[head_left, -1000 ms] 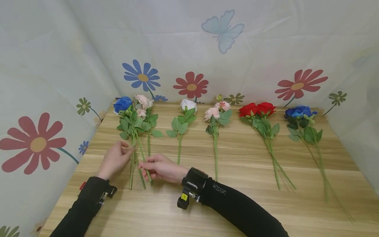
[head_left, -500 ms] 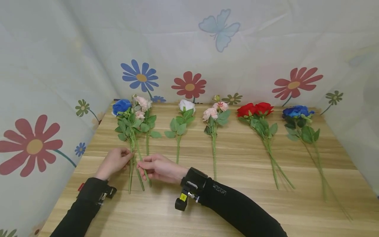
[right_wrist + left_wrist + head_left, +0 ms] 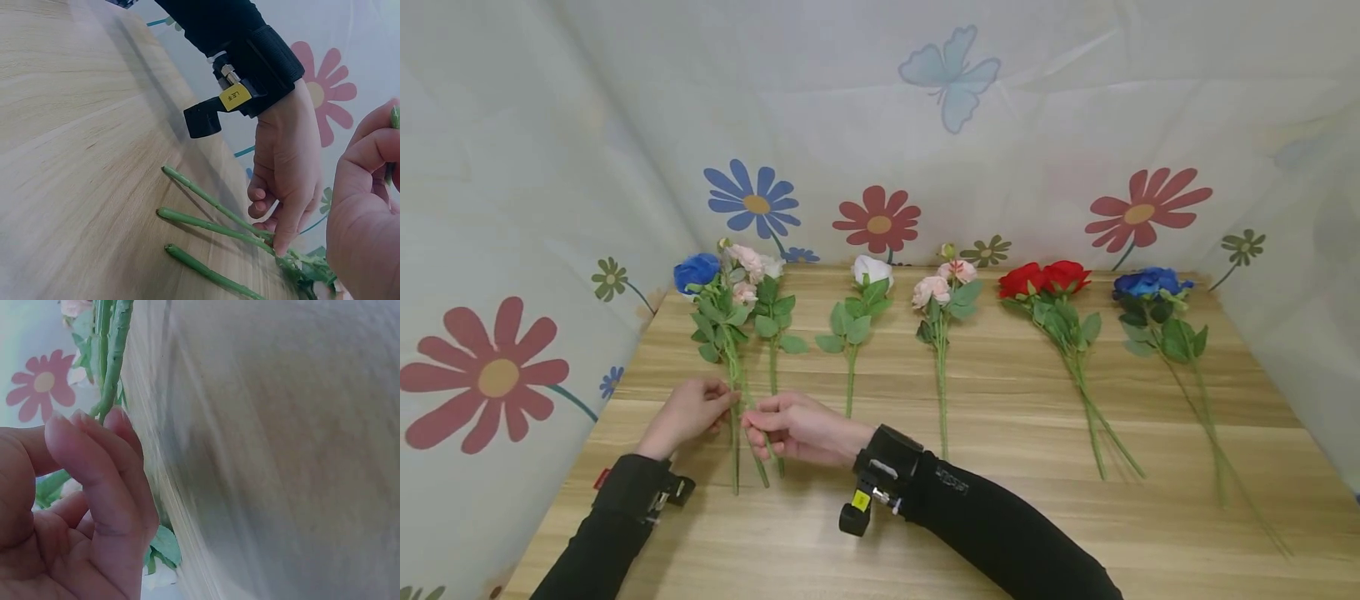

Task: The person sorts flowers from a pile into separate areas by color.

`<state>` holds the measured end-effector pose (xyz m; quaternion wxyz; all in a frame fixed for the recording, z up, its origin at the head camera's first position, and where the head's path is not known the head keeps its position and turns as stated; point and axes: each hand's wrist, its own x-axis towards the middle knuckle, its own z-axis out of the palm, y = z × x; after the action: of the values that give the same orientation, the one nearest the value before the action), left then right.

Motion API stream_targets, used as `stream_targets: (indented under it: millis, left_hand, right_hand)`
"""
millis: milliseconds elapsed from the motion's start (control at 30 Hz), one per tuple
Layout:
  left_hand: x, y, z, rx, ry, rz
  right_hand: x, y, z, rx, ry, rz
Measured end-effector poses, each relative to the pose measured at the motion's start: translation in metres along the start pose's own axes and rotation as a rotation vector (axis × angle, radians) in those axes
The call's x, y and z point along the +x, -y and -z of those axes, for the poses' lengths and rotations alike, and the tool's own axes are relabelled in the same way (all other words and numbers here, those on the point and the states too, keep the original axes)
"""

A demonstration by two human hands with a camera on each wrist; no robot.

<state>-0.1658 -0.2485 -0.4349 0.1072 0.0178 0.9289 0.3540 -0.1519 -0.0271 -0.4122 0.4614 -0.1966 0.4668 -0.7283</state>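
A loose bunch with a blue rose (image 3: 697,272) and pale pink flowers (image 3: 746,262) lies at the left of the wooden table, its green stems pointing toward me. My left hand (image 3: 691,412) pinches stems (image 3: 114,362) of this bunch between thumb and fingertips, below the leaves. To its right, my right hand (image 3: 801,429) pinches another green stem (image 3: 395,117), which slants up toward the same bunch. Several cut stem ends (image 3: 181,253) spread out below the hands in the right wrist view. A white flower (image 3: 772,267) sits partly behind the pink ones.
Rightward along the table (image 3: 1000,525) lie a single white rose (image 3: 872,271), a pink flower spray (image 3: 932,292), red roses (image 3: 1045,279) and blue flowers (image 3: 1150,283). A pale printed cloth (image 3: 820,100) stands behind and at the sides.
The blue rose and pink flowers have shifted slightly left, apart from the white flower behind. My left hand has moved slightly down onto the stems; the right hand has edged left with its stem.
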Motion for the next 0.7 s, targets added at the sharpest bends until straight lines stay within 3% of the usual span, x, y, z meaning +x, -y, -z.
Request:
stream_targets:
  millis: [400,533,700]
  left_hand:
    - [-0.007,0.011,0.01,-0.152,-0.055,-0.055]
    - [-0.008,0.012,0.012,-0.212,-0.033,-0.051]
    - [-0.006,0.006,0.004,-0.275,0.009,-0.035]
  right_hand:
    - [-0.025,0.012,0.017,0.055,0.033,0.072]
    - [-0.03,0.012,0.022,0.048,0.034,0.076]
    - [-0.031,0.013,0.022,0.047,0.033,0.125]
